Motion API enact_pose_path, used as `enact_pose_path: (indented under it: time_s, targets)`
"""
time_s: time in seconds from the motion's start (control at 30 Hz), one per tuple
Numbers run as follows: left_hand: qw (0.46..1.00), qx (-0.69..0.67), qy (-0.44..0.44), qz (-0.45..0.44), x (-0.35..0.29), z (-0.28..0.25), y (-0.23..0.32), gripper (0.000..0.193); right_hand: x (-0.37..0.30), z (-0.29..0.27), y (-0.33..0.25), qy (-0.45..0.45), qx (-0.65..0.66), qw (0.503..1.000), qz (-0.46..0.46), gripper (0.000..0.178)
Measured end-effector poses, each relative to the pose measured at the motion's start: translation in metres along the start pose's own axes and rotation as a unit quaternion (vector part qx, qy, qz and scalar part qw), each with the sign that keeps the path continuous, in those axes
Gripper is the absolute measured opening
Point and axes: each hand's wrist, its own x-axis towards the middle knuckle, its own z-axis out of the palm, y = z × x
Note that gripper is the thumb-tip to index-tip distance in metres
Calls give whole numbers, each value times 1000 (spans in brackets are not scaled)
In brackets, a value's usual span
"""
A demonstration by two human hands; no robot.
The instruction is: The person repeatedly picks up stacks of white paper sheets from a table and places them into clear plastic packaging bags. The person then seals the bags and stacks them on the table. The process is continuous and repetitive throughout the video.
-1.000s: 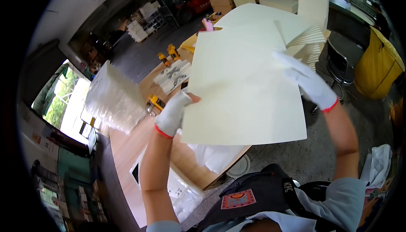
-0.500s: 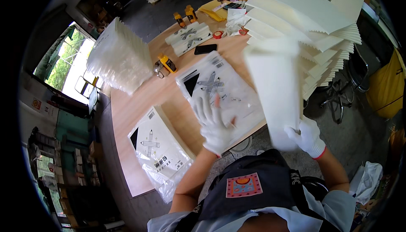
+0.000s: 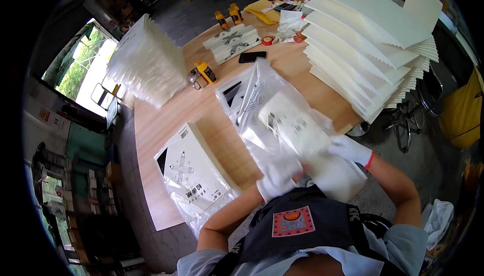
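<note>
My right hand (image 3: pixel 350 150), in a white glove with a red cuff, is closed on the right edge of a stack of white paper (image 3: pixel 339 178). Its far part lies inside a clear printed plastic bag (image 3: pixel 252 132), and its near end sticks out towards my apron. At the bag's near edge, my left hand (image 3: pixel 277 179), also gloved and somewhat blurred, has its fingers closed on the plastic. Beneath lie more flat printed bags (image 3: pixel 229 87). A filled paper pack (image 3: pixel 194 170) in a clear bag rests to the left.
Tall fanned stacks of white sheets (image 3: pixel 363 49) stand at the right edge of the table (image 3: pixel 151 125). At the far left is a plastic-wrapped pile (image 3: pixel 146 64). An orange bottle (image 3: pixel 206 72), a glass jar (image 3: pixel 195 79), a black phone (image 3: pixel 252 57) and red tape (image 3: pixel 267 40) lie further back.
My right hand has brought the paper stack down and left, and it is now partly in the bag. My left hand has drawn back towards me, lifting the top bag's plastic.
</note>
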Motion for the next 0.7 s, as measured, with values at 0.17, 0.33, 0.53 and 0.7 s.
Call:
enact_pose_path:
  time_s: [0.17,0.33,0.53,0.7]
  targets:
    - [997,24,16,68,34,13,5,32,67,22,-27,93,206,973,-39,27]
    - [998,35,7,-45,87,12,30,37,74,60,-57,126,-257,956,-65,25]
    - [972,27,91,-216,19,10,-46,19,28,93,-60,164,-427,873,-173,22]
    - [985,-19,50,-167,-30,29,-21,14,26,70,-5,281,-460,825,-170,27]
